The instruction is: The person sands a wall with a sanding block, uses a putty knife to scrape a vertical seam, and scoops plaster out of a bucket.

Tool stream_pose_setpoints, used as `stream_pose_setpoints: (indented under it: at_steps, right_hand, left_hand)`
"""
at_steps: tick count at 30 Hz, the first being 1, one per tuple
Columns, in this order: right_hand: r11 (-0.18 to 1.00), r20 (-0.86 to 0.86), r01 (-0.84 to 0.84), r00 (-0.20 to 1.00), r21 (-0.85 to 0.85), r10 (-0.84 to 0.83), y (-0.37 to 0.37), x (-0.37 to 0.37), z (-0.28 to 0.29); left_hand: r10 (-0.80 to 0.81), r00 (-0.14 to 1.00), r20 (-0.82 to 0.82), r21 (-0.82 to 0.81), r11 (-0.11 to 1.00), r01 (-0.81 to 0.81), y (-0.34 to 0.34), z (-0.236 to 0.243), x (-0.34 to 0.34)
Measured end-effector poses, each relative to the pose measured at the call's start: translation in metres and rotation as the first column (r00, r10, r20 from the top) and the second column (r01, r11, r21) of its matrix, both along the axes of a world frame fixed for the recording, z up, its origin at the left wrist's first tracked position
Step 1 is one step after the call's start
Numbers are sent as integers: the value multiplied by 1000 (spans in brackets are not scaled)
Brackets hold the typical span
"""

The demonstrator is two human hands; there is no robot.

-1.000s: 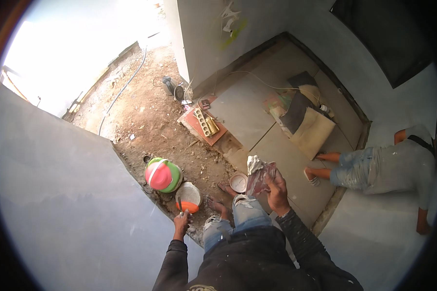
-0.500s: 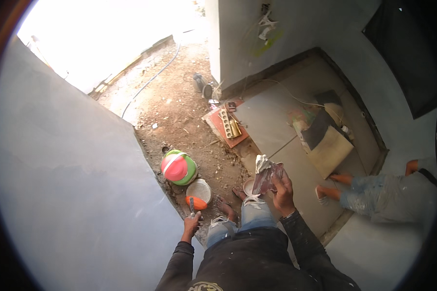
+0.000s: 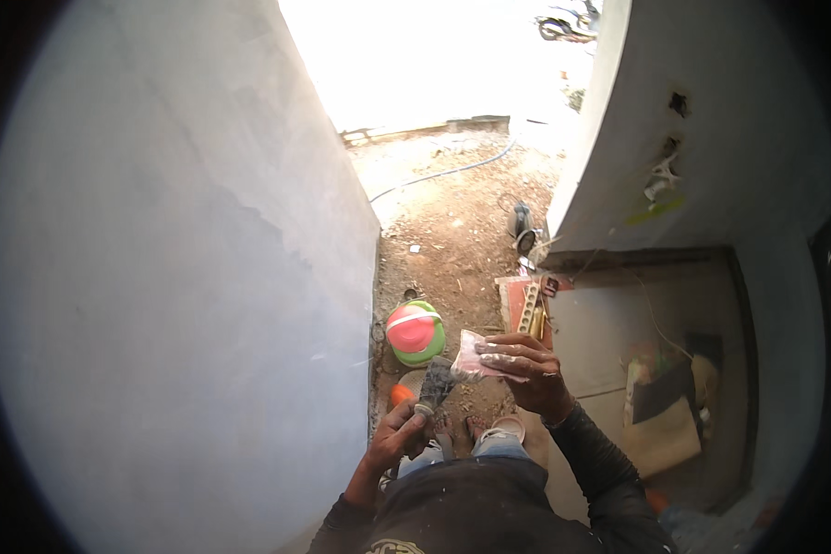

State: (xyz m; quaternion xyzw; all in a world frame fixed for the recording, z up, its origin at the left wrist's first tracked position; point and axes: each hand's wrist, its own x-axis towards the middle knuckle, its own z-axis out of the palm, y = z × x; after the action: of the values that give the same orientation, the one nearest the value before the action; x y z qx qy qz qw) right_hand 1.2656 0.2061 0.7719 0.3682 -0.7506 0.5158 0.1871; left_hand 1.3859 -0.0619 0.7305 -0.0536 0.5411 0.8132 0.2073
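Note:
My left hand (image 3: 400, 436) is closed round the handle of a putty knife (image 3: 438, 380), its wide dark blade pointing up and to the right. In my right hand (image 3: 537, 377) is a flat pinkish piece (image 3: 469, 355) smeared with white paste, gripped with the fingers across its face. The blade's upper corner is close to the lower edge of this piece; whether they touch I cannot tell. Below them an orange object (image 3: 401, 394) and a pale perforated basket (image 3: 410, 379) are partly hidden by the knife and my left hand.
A pink and green bucket (image 3: 415, 332) stands on the dirt by the left wall (image 3: 222, 295). Ahead right, a red board (image 3: 512, 297) carries a yellowish bar with holes (image 3: 529, 307). Cardboard (image 3: 660, 434) lies on the tiles. A hose (image 3: 452, 172) crosses the doorway.
My view has turned left. Both hands have come together, the knife rising beside the pinkish piece. The white lump at that piece's tip no longer shows there. The other person is mostly out of view.

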Motion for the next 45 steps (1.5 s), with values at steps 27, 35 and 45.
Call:
stream_pose_setpoints:
  at_steps: [27,35,45]
  right_hand:
    - [803,188,-586,805,109,562,-87,-38,8]
    - [657,690,-636,259,-404,676,-166,72,-17]
    - [309,230,-924,359,227,904,-243,134,24]
  left_hand:
    - [697,714,-73,126,716,-686,47,41,163]
    - [863,503,45,283,471,-835,18,2,243]
    - [879,475,-40,72,477,-876,25,0,309]
